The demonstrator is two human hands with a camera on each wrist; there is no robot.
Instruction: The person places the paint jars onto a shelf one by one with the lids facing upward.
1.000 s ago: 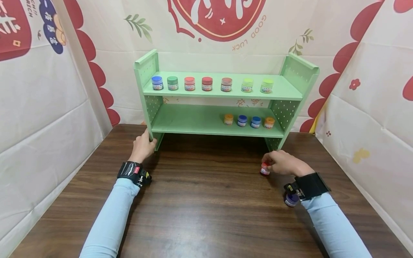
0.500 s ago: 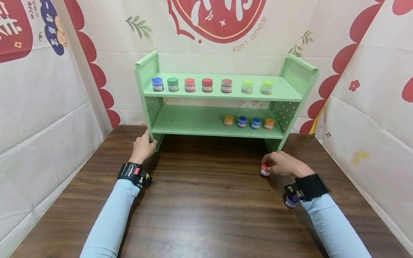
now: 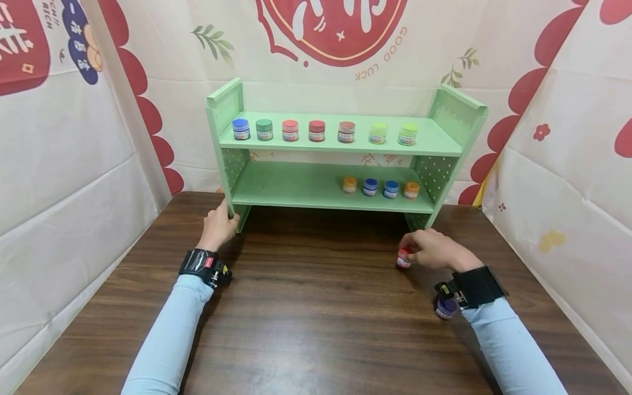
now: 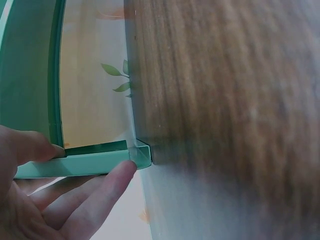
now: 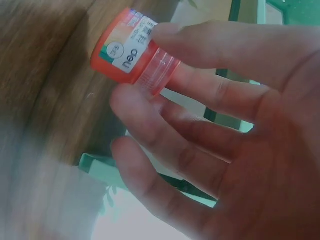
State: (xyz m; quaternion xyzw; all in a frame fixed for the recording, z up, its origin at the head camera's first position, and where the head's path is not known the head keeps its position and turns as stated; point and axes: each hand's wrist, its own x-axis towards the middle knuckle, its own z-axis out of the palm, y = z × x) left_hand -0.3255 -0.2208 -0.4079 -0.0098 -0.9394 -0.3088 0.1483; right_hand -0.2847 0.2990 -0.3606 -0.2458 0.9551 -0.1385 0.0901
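My left hand (image 3: 217,227) holds the lower left side of a green two-tier shelf (image 3: 296,184); in the left wrist view the thumb lies on one face of the side panel (image 4: 90,164) and the fingers on the other. By the shelf's right leg, my right hand (image 3: 436,249) pinches a small red paint jar (image 3: 403,259) between thumb and fingers. The jar's white label (image 5: 131,47) shows in the right wrist view. Whether it touches the table is hard to tell. A purple jar (image 3: 445,309) stands beneath my right wrist, partly hidden by the wrist strap.
A row of several jars (image 3: 317,131) in blue, green, reds and lime lines the upper tier. On the lower tier's right half stand yellow, blue and orange jars (image 3: 370,187). Printed cloth (image 3: 321,93) hangs behind and beside the brown wooden table (image 3: 306,307).
My right hand and the red jar have shifted very slightly left and up. The left hand keeps its hold on the shelf.
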